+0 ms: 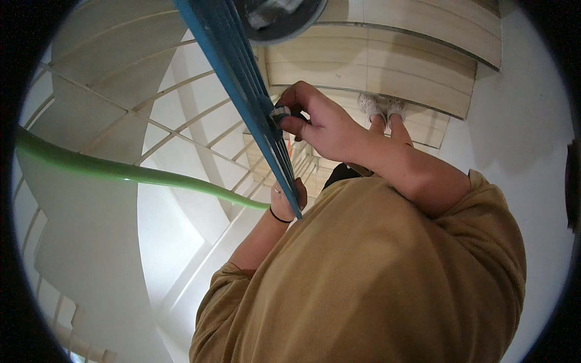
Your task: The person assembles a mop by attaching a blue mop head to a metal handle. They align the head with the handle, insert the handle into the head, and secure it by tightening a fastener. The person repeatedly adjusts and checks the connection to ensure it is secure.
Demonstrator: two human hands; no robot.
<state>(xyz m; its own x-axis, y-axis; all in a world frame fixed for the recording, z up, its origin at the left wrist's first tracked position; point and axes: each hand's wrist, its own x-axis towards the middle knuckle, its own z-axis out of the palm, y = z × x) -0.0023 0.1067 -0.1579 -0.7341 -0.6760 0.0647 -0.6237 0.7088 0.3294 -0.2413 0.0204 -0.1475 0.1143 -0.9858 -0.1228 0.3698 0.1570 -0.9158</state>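
Observation:
A long blue slatted panel [242,91] slants from the top of the view down toward my body. Its near end is in my left hand [283,192], whose fingers are partly hidden behind the panel; a dark band circles that wrist. My right hand [318,118] is closed in a pinch round a small whitish, crumpled cloth-like piece [279,114], which touches the slats about midway along. At the top, beside the panel's far end, a dark round bucket [284,37] holds something whitish.
I am on a staircase with pale tiled steps [321,57]. A curved green handrail [133,175] with thin pale metal bars [163,124] runs along the left. A white wall [514,115] rises on the right. My shoes [381,106] are on a step.

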